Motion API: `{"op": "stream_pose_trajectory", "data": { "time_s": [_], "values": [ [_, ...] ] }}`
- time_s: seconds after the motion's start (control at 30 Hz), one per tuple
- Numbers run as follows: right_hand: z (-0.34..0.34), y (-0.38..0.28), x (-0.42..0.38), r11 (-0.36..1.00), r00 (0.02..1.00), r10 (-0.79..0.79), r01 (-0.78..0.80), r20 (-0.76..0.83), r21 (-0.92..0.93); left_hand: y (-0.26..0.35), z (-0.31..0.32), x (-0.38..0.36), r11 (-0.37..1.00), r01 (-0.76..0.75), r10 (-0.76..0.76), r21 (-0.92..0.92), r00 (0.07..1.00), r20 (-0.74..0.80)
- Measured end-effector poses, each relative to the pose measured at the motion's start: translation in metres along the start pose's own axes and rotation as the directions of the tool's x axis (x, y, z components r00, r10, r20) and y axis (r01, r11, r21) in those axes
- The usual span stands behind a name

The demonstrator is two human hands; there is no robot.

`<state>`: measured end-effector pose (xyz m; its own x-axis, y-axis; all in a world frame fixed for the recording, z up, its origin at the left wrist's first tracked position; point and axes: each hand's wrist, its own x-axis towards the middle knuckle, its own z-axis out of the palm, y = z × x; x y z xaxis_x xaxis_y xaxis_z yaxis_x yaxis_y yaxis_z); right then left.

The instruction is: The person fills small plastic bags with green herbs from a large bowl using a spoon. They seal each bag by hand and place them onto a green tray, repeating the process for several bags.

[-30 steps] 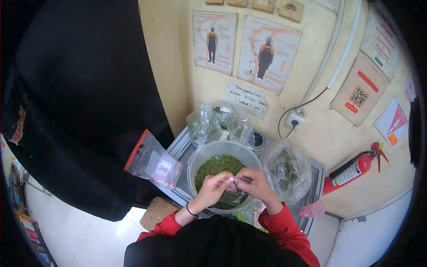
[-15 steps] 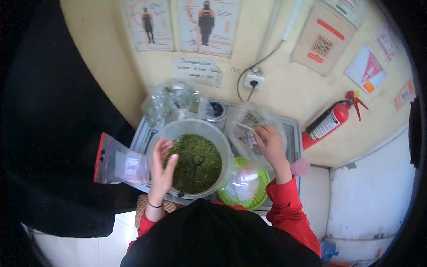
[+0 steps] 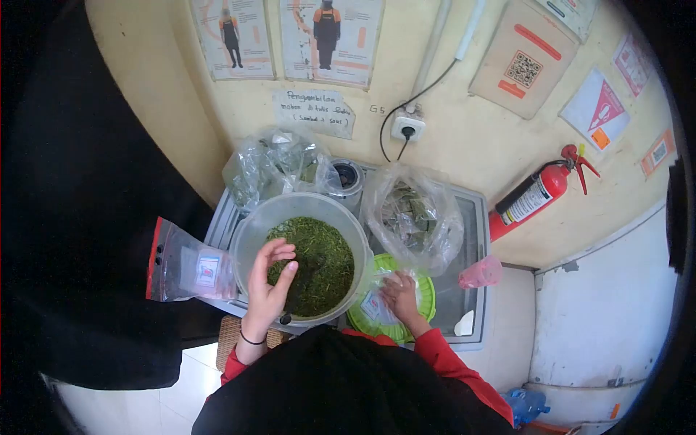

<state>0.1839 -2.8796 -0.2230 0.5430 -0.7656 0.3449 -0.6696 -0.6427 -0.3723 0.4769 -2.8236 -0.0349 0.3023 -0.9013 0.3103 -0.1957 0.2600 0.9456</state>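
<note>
My left hand (image 3: 270, 286) is over the near left side of a translucent tub (image 3: 250, 239), its thumb apart from the curved fingers and nothing in it. Chopped green leaves (image 3: 322, 254) fill the tub's lower part, with a dark utensil partly sunk in them. On the right, a bright green lid (image 3: 428, 308) lies beside the tub, with clear plastic bags (image 3: 373, 308) bearing printed labels on top. The fingers of my right hand (image 3: 404, 296) are bunched together on this clear plastic; their tips are partly hidden.
An open clear bag of small filled packets (image 3: 413, 210) stands behind the lid. Another full bag (image 3: 275, 163) and a dark round-topped container (image 3: 346, 177) are behind the tub. A red-edged zip bag (image 3: 190, 264) hangs at left, a pink cup (image 3: 480, 272) lies right.
My right hand has come down from the open bag of packets to the plastic on the green lid. The white strip it held is out of it. My left hand stays over the tub.
</note>
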Motion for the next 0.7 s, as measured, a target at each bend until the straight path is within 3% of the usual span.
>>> {"op": "stream_pose_trajectory", "data": {
  "time_s": [0.07,0.1,0.13,0.17,0.27,0.3,0.37,0.43,0.5,0.53,0.57,0.6,0.63,0.7],
  "values": [
    [-0.005,-0.005,0.011,0.964,0.995,0.074,-0.053,-0.070,0.261,-0.004,-0.003,-0.001,0.995,-0.048,0.044,0.085,0.998,0.050],
    [-0.021,-0.021,0.024,0.789,0.960,0.280,-0.219,-0.018,0.574,-0.005,-0.005,-0.003,0.989,-0.072,0.063,0.129,0.995,0.076],
    [-0.051,-0.047,0.043,0.490,0.890,0.442,-0.340,0.107,0.803,-0.003,-0.002,-0.004,0.998,-0.016,0.011,0.062,0.998,0.069],
    [-0.078,-0.067,0.060,0.113,0.795,0.536,-0.401,0.284,0.909,-0.004,0.003,-0.006,0.998,0.027,-0.022,-0.060,0.996,0.085],
    [-0.128,-0.096,0.092,-0.400,0.904,0.212,-0.267,0.372,0.877,0.005,0.011,-0.011,0.948,0.290,-0.224,-0.132,0.902,0.370],
    [-0.134,-0.102,0.100,-0.404,0.913,0.148,-0.296,0.381,0.866,0.008,0.015,-0.011,0.923,0.360,-0.259,-0.134,0.840,0.476],
    [-0.137,-0.115,0.115,-0.402,0.919,0.013,-0.355,0.393,0.844,0.007,0.023,-0.015,0.835,0.455,-0.193,-0.310,0.769,0.610],
    [-0.130,-0.121,0.124,-0.244,0.911,0.071,-0.378,0.406,0.893,0.029,0.024,-0.014,0.738,0.550,-0.235,-0.392,0.753,0.615],
    [-0.129,-0.127,0.134,-0.049,0.907,0.116,-0.401,0.404,0.915,0.020,0.020,-0.015,0.829,0.462,-0.302,-0.316,0.844,0.443],
    [-0.132,-0.134,0.139,0.302,0.966,0.213,-0.206,0.145,0.931,0.012,0.019,-0.017,0.865,0.423,-0.323,-0.270,0.881,0.346],
    [-0.135,-0.144,0.144,0.622,0.967,0.209,-0.017,-0.145,0.783,0.005,0.018,-0.018,0.923,0.321,-0.271,-0.214,0.934,0.232],
    [-0.136,-0.153,0.148,0.857,0.905,0.105,0.128,-0.413,0.498,0.002,0.017,-0.018,0.965,0.222,-0.205,-0.143,0.971,0.120],
    [-0.133,-0.158,0.151,0.875,0.946,-0.036,0.186,-0.323,0.446,0.002,0.016,-0.016,0.990,0.127,-0.126,-0.059,0.992,0.015],
    [-0.127,-0.168,0.148,0.882,0.950,-0.294,0.313,-0.108,0.353,0.004,0.018,-0.016,0.980,0.088,-0.097,-0.176,0.994,-0.047]
  ]
}}
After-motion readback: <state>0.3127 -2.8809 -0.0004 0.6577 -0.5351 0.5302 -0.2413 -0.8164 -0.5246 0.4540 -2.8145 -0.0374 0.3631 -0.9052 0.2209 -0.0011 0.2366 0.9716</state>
